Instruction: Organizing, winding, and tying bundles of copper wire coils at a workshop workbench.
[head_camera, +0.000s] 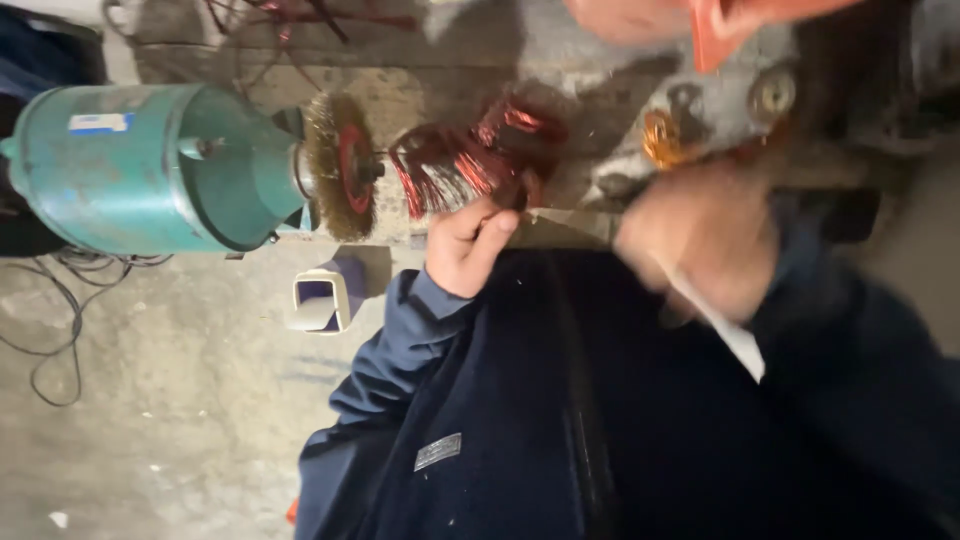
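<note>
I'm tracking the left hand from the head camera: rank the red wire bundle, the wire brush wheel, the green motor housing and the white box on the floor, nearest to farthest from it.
From the left hand:
1. Red wire bundle, just above the fingers, touching or nearly so.
2. Wire brush wheel and white box, both to its left, too close to call.
3. Green motor housing, far left.

Motor housing: painted metal, teal, dull sheen, scuffed. Wire wheel: brassy bristles, rough, red hub. Coil: copper wire, reddish, glossy strands. Paper strip: white, matt, smooth. Sleeve: navy cloth, matt, soft. Floor: bare concrete, grey, rough, stained. Cable: dark, smooth sheath.
</note>
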